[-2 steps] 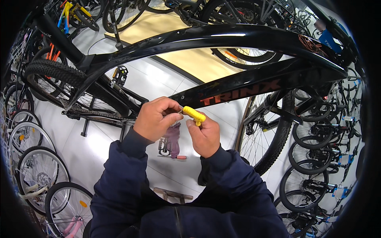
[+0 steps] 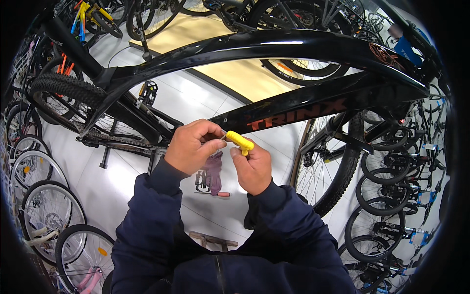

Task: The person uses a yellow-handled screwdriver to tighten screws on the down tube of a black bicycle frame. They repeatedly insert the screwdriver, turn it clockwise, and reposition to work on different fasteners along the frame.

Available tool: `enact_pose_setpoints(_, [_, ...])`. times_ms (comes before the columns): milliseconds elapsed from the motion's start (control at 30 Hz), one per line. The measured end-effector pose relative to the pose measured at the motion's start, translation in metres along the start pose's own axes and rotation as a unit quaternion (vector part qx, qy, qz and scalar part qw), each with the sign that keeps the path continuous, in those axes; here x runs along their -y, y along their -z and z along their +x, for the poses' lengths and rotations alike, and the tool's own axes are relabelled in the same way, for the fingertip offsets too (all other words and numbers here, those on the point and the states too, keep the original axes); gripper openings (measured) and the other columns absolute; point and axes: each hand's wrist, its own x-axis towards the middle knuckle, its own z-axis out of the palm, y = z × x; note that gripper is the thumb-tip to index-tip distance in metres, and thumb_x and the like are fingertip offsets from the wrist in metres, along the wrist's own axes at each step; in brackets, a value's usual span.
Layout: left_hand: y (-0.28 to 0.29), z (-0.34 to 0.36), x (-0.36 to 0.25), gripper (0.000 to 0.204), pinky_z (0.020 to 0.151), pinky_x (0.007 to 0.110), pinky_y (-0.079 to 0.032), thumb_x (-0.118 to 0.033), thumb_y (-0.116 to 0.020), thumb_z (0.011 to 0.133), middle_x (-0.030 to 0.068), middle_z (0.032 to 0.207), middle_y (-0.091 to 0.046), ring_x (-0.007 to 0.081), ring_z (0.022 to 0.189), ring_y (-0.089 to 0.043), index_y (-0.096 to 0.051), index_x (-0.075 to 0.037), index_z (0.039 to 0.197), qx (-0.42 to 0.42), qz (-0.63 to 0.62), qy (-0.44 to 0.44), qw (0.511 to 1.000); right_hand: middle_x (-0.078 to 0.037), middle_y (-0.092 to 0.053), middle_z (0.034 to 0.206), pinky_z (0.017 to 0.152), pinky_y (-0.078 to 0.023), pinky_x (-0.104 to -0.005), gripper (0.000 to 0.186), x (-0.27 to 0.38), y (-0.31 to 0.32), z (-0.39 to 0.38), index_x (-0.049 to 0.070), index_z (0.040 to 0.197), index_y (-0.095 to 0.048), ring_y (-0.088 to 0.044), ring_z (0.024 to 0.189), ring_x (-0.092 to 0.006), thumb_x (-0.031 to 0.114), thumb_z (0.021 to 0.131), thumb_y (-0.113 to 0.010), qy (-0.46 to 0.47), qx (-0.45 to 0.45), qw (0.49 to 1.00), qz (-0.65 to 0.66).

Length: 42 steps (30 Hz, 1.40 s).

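My left hand (image 2: 191,149) is closed in a pinch on the short metal shaft of a yellow-handled T-shaped tool (image 2: 239,139). The fingers of my right hand (image 2: 253,167) are curled at the yellow handle, with the thumb against it. Both hands are just below the lower tube of a glossy black bicycle frame (image 2: 298,41), which has red lettering. On the floor under my hands lie a purple cloth (image 2: 212,174) and metal pieces, partly hidden, with a small pink cylinder (image 2: 223,194).
The bicycle's rear wheel (image 2: 63,90) is left, its front wheel (image 2: 333,186) right. Rows of bicycles line the left (image 2: 41,208) and right (image 2: 377,210); more stand behind on a pale yellow platform (image 2: 240,78). A small wooden stool (image 2: 215,242) is below me.
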Motion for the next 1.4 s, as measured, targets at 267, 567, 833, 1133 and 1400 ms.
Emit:
enact_pose_setpoints(267, [-0.008,0.001,0.002,0.016,0.072,0.025,-0.054,0.001,-0.076,0.086,0.0056,0.091,-0.069,0.0110,0.078,-0.065,-0.066,0.001,0.099,-0.008,0.016,-0.039,0.999,-0.017,-0.070,0.120,0.089,-0.053,-0.0322,0.030,0.001,0.002,-0.002,-0.005,0.121,-0.067,-0.069,0.100,-0.0242,0.004,0.093,-0.061,0.009,-0.004,1.000,0.008])
enact_pose_setpoints(567, [-0.011,0.002,0.012,0.012,0.071,0.027,-0.055,-0.003,-0.073,0.087,0.0087,0.088,-0.070,0.0131,0.078,-0.069,-0.069,0.001,0.097,-0.027,-0.025,0.003,0.999,-0.012,-0.068,0.121,0.088,-0.050,-0.0283,0.030,0.000,0.001,-0.003,-0.005,0.123,-0.066,-0.065,0.100,-0.0173,0.002,0.094,-0.060,0.041,-0.011,0.999,0.013])
enact_pose_setpoints(833, [-0.002,0.033,0.024,0.013,0.072,0.025,-0.056,-0.004,-0.069,0.092,0.0072,0.089,-0.071,0.0132,0.079,-0.069,-0.068,0.005,0.101,-0.051,-0.195,0.109,0.973,-0.004,-0.066,0.111,0.078,-0.046,-0.0212,0.028,0.011,0.010,-0.005,-0.005,0.123,-0.066,-0.057,0.089,-0.0069,-0.005,0.097,-0.055,0.013,-0.075,0.991,0.113])
enact_pose_setpoints(1133, [-0.004,0.045,0.027,0.014,0.070,0.025,-0.056,-0.008,-0.071,0.093,0.0064,0.088,-0.071,0.0132,0.076,-0.069,-0.071,0.004,0.100,-0.020,-0.146,0.157,0.977,-0.002,-0.070,0.098,0.056,-0.034,-0.0183,0.026,0.016,0.027,-0.003,-0.002,0.119,-0.069,-0.042,0.059,-0.0005,0.000,0.096,-0.056,0.074,-0.152,0.982,0.081])
enact_pose_setpoints(1400, [-0.007,0.050,0.028,0.015,0.067,0.025,-0.055,-0.009,-0.072,0.092,0.0058,0.084,-0.071,0.0112,0.071,-0.066,-0.072,0.004,0.100,-0.029,-0.128,0.168,0.977,-0.003,-0.070,0.110,0.077,-0.042,-0.0191,0.025,0.019,0.037,-0.006,-0.003,0.120,-0.068,-0.053,0.082,-0.0035,-0.003,0.096,-0.059,0.076,-0.152,0.980,0.106])
